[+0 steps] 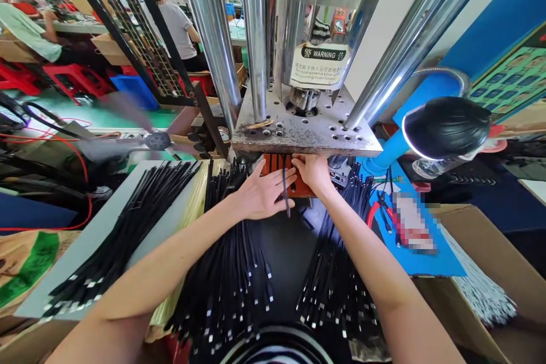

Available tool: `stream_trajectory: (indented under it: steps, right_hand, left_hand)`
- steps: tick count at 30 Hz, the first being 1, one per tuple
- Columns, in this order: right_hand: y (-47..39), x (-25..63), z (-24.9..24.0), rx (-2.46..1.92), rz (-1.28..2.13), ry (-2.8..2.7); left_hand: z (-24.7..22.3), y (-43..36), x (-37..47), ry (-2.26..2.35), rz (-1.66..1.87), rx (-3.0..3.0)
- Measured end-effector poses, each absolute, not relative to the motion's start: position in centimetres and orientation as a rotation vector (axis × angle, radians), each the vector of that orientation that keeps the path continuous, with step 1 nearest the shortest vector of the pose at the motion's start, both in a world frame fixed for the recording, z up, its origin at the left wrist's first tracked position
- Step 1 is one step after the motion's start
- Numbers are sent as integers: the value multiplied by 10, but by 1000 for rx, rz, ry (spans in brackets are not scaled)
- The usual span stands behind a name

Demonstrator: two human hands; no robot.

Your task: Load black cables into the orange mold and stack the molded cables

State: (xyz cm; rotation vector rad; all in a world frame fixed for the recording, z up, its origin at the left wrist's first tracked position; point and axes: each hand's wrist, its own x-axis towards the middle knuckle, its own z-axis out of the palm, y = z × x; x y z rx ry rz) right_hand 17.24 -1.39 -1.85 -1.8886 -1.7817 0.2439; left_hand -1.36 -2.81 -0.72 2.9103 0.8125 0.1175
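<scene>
One cable [285,183] crosses the left hand [265,191], pointing toward the body.

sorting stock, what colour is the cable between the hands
The cable is black, best seen in the head view.

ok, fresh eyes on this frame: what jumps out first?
Probably the perforated metal plate on shiny posts in the upper middle, with a WARNING label above it. Just below its front edge, the left hand and right hand are close together by an orange block, a black cable crossing the left hand's fingers. Below, black cable bundles show bright tips.
</scene>
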Motion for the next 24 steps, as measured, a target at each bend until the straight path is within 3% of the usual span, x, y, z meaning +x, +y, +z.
stream_trajectory:
  steps: [3, 10, 24]
  right_hand:
    - [-20, 174, -18, -1976, 124, -1788]
    - [-37, 169, -12, -1925, 344, -1877]
    - [-46, 157, -9, -2042, 321, -1854]
  left_hand:
    - [-3, 4, 4, 989, 42, 2746]
    - [-11, 71, 49, 1203, 80, 2552]
    - [-26, 82, 47, 1095, 344, 2505]
